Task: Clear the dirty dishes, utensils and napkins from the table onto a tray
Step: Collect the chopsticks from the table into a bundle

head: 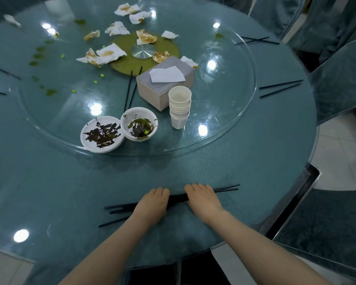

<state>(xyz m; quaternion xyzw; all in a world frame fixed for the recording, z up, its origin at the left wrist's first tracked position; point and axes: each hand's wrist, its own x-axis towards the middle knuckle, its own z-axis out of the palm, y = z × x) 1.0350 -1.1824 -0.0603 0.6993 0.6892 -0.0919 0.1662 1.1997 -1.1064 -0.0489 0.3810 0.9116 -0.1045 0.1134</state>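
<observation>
A bundle of black chopsticks (178,198) lies near the table's front edge. My left hand (151,204) and my right hand (202,199) both curl their fingers over it, side by side. Loose ends fan out to the left, and tips stick out to the right. On the glass turntable (230,112) stand a dirty white plate (102,135), a dirty white bowl (139,124) and a stack of paper cups (179,108). Stained napkins (109,53) are scattered around the turntable's centre. No tray is in view.
A grey tissue box (164,85) sits behind the cups, with a chopstick pair (132,87) beside it. More chopstick pairs lie at the right rim (281,89), far right (255,40) and left edge (4,70). Green food scraps dot the left. Covered chairs (337,83) crowd the right side.
</observation>
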